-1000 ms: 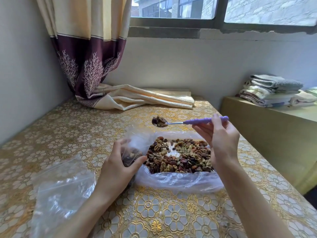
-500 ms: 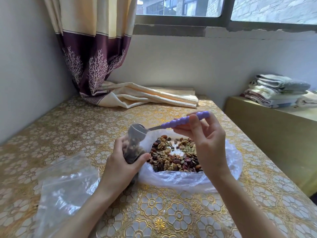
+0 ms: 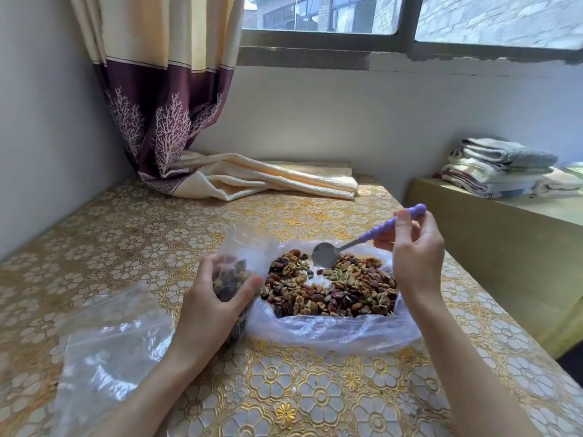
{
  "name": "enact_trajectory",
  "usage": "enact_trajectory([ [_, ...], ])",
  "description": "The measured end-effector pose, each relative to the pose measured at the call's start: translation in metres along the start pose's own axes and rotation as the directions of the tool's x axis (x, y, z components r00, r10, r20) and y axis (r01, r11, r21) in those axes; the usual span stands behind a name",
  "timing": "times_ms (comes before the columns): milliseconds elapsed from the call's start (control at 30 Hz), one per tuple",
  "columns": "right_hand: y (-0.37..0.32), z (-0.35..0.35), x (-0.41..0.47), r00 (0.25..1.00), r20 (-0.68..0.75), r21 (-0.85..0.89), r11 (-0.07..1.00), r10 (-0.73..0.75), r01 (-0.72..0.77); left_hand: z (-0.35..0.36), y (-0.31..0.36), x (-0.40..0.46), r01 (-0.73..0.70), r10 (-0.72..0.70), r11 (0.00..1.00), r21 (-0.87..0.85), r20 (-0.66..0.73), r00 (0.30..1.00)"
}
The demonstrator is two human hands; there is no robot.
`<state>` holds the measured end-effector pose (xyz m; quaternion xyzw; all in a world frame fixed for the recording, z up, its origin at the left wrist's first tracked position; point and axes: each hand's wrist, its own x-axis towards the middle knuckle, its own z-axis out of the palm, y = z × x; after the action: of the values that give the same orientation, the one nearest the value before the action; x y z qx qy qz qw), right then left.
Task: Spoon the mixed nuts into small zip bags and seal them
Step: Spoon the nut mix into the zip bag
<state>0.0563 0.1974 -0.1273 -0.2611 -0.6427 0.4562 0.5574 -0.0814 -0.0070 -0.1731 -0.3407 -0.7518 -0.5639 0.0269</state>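
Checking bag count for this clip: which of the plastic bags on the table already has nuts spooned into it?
The small zip bag gripped upright in the left hand. The flat bags lying at the left hold none, and the big bag is the supply.

Two hands are showing: the left hand at seven o'clock and the right hand at four o'clock. One spoon is hovering at three o'clock. One small bag partly filled with nuts is standing at the centre, and one big bag of nuts is lying at five o'clock. Empty bags are lying at eight o'clock, their number unclear. One curtain is hanging at eleven o'clock. One towel stack is sitting at two o'clock.
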Motion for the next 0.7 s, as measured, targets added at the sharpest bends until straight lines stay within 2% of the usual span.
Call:
enact_trajectory([
  [133, 0.007, -0.003, 0.004, 0.999, 0.024, -0.114, 0.993, 0.044, -0.041, 0.001, -0.001, 0.000, -0.016, 0.016, 1.000, -0.014, -0.024, 1.000],
  [333, 0.009, -0.003, 0.004, 0.950, 0.146, -0.042, 0.961, 0.277, -0.274, 0.001, -0.001, 0.000, -0.022, 0.021, 1.000, -0.022, -0.022, 1.000],
  [467, 0.012, 0.001, 0.000, 0.914, 0.210, -0.078, 0.938, 0.347, -0.338, 0.001, -0.001, 0.000, -0.028, 0.027, 0.999, -0.020, -0.017, 0.999],
  [533, 0.014, 0.004, -0.002, 0.894, 0.246, -0.032, 0.925, 0.375, -0.379, 0.001, -0.001, 0.000, -0.029, 0.029, 0.999, -0.018, -0.013, 1.000],
  [600, 0.016, 0.005, -0.003, 0.890, 0.236, -0.001, 0.916, 0.389, -0.400, 0.001, -0.001, 0.000, -0.034, 0.033, 0.999, -0.013, -0.009, 0.999],
  [700, 0.018, 0.002, 0.001, 0.909, 0.148, 0.013, 0.918, 0.390, -0.396, 0.001, -0.001, 0.001, -0.049, 0.049, 0.999, 0.005, -0.006, 0.999],
])
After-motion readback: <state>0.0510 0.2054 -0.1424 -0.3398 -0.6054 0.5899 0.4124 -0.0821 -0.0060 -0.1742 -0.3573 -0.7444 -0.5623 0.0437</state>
